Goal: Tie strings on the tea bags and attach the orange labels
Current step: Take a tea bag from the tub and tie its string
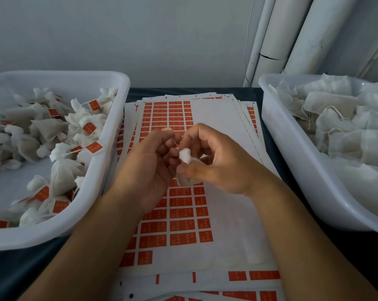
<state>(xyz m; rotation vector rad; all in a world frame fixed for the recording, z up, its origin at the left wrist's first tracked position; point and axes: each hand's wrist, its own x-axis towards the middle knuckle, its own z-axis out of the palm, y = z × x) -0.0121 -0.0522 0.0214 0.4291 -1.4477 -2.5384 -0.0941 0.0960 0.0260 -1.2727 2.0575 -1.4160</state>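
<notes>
Tying step: right hand (214, 161) fingers pinch tea bag (184, 158) neck; left hand (149, 168) fingertips grip string (175, 144). Next, judged: cinch knot, peel orange label (180, 232).

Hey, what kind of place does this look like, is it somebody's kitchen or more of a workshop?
Probably a small hand-packing workstation, not a kitchen. A white tub on the left holds tea bags with orange labels attached, another tub on the right holds unlabelled bags, and sheets of orange labels cover the table between them.

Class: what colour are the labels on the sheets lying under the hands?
Orange, on white backing sheets; labels clearest in the head view.
</notes>
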